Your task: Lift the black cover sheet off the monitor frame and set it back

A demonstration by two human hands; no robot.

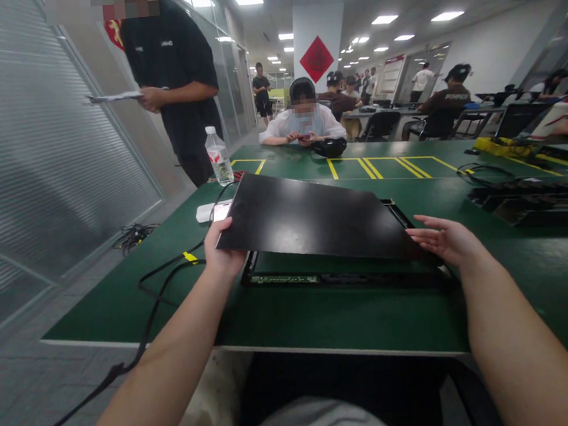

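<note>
A thin black flat panel (309, 220), like a display screen, is tilted above the table with its left end raised. My left hand (224, 249) grips its left edge, thumb on top and fingers underneath. My right hand (442, 238) is at the lower right corner, fingers extended and spread, the fingertips at or touching the edge; no grip shows. Beneath the panel lies a black rectangular frame (341, 281) on the green table, partly hidden. A green circuit strip (283, 279) shows along its near side.
A water bottle (218, 157) and a lit phone (222, 210) stand beyond my left hand. A black cable (156, 319) runs off the table's left side. Dark frame parts (539, 202) lie at right. A seated person (302, 121) is opposite; a person holding papers (171, 83) stands left.
</note>
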